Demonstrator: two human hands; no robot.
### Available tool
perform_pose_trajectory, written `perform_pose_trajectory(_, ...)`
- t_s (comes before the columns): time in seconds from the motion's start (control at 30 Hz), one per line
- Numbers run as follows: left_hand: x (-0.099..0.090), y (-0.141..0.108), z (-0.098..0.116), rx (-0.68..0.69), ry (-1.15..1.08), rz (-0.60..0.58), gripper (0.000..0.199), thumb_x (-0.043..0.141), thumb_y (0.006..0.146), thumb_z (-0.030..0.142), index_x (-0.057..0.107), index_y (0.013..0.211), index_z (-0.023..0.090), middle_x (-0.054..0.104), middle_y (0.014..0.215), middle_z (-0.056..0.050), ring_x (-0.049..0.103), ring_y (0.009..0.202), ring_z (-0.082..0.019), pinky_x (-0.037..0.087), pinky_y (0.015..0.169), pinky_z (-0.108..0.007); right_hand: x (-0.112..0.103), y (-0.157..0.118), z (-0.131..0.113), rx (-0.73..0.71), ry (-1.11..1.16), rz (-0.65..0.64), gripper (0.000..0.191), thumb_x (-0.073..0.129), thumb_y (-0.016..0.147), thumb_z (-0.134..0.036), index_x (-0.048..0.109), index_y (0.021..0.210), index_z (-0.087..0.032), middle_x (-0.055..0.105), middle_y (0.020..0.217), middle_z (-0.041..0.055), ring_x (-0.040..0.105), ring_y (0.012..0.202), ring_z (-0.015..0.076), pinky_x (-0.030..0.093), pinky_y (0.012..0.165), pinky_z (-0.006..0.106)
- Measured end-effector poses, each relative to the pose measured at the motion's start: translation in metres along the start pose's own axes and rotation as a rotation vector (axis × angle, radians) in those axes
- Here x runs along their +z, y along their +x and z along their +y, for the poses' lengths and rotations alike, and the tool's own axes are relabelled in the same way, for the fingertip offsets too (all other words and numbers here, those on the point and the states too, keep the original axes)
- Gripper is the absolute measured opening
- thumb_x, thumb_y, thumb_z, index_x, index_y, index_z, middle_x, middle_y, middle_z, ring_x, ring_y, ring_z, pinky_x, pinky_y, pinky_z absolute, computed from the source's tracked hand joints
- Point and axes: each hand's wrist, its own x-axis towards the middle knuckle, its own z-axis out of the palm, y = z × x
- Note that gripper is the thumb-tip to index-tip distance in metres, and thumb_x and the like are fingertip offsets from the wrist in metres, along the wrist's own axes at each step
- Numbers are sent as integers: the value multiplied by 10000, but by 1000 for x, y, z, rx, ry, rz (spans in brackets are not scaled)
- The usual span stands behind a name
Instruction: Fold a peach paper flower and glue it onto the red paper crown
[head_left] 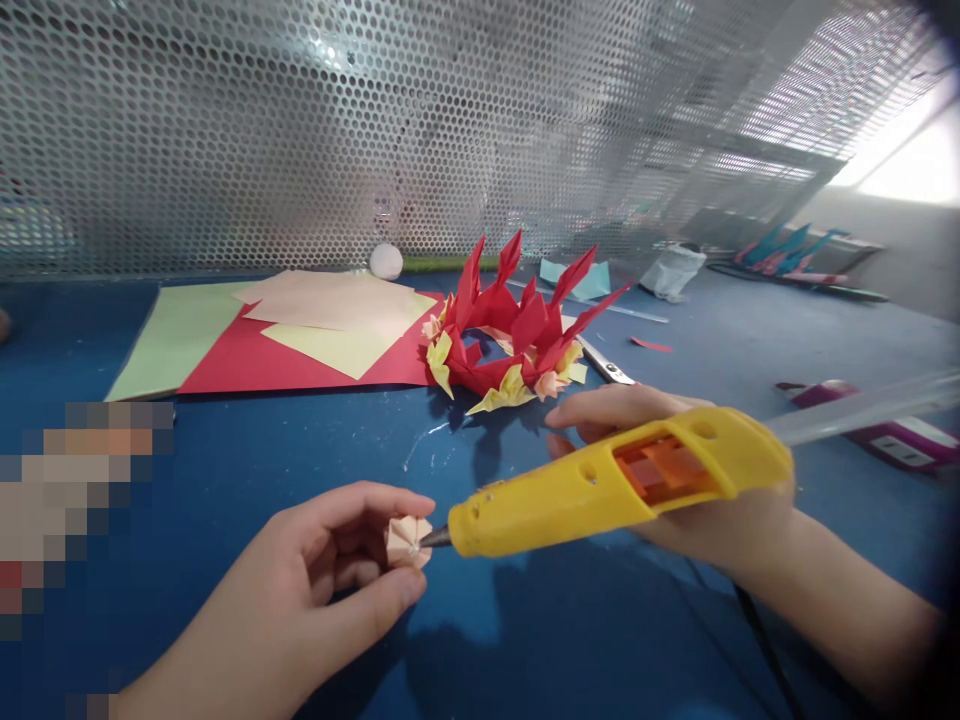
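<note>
Between the thumb and fingers of my left hand (322,570) is a small pale pink folded-paper flower (401,540). My right hand (720,520) is closed around a yellow hot glue gun (547,510), with a clear glue stick (870,410) in its back end. The gun's metal nozzle (436,538) meets the middle of the flower. Behind the hands, a ring of red folded paper (517,330) stands on the table with pointed red pieces rising from it. Yellow and pink paper flowers (506,390) sit around its lower edge.
Sheets of green (187,330), red (225,360), pink and yellow paper lie at the back left. Near the mesh panel (300,150) is a white ball (386,261). A utility knife (609,365) lies behind my right hand, and a purple tool (885,425) is at the right.
</note>
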Motion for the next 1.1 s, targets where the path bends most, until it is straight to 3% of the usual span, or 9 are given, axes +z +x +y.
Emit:
perform_pose_trajectory(0.3, -1, 1, 1, -13, -55, -44, 263, 876, 548, 238, 780, 793, 242, 761, 703, 48, 684, 661, -121, 546, 628, -162, -2, -5, 0, 68, 0, 41, 135, 585, 1008, -412, 581, 1050, -283, 753, 902, 10, 620, 454, 139, 530, 395, 255)
perform_pose_trajectory(0.53, 0, 0, 4, -10, -48, -16, 275, 861, 548, 249, 746, 798, 237, 746, 618, 59, 706, 614, -118, 557, 596, -150, -1, -2, -2, 56, 17, 28, 145, 571, 1018, -429, 579, 1028, -284, 598, 653, -44, 509, 365, 116, 459, 322, 222)
perform_pose_trajectory(1.1, -3, 2, 1, 7, -143, -91, 253, 886, 605, 200, 730, 802, 227, 766, 590, 82, 707, 550, -57, 519, 553, -74, 0, 3, -7, 27, -30, 14, 210, 522, 1058, -465, 574, 989, -274, 531, 568, -79, 471, 336, 107, 400, 322, 238)
